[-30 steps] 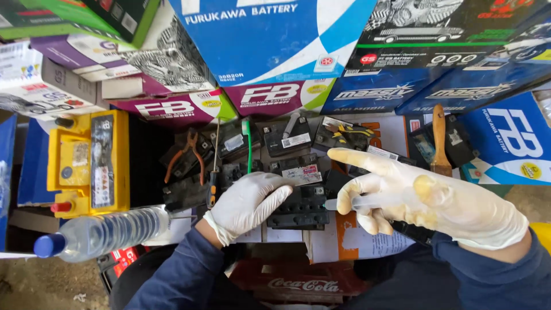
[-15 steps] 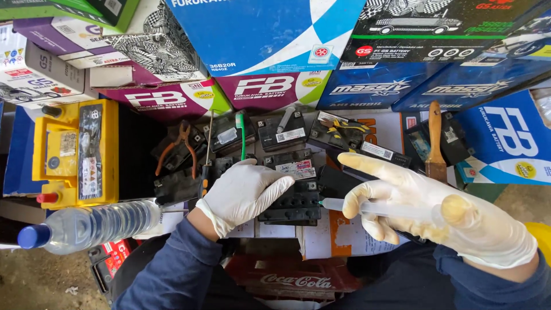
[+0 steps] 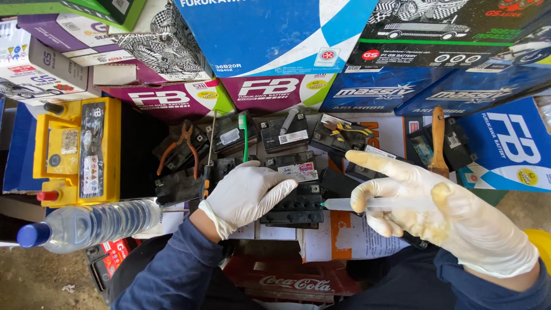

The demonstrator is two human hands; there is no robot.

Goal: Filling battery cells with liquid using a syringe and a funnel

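Your left hand (image 3: 248,195) rests flat and open on the small black battery (image 3: 293,198) at frame centre, hiding its left part. Your right hand (image 3: 436,209) holds the syringe (image 3: 344,204), barrel mostly covered; its tip now touches the battery.

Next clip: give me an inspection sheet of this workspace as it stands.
Surface: paper sheets under the batteries.
Job's things: small black battery; syringe, tip at its side.
Clutter: yellow battery, water bottle, pliers, green toothbrush, brush.
Grips: left hand, gloved, rests on the battery; right hand, gloved, holds the syringe.
Cables: nothing seen.
Surroundings: stacked battery boxes behind.
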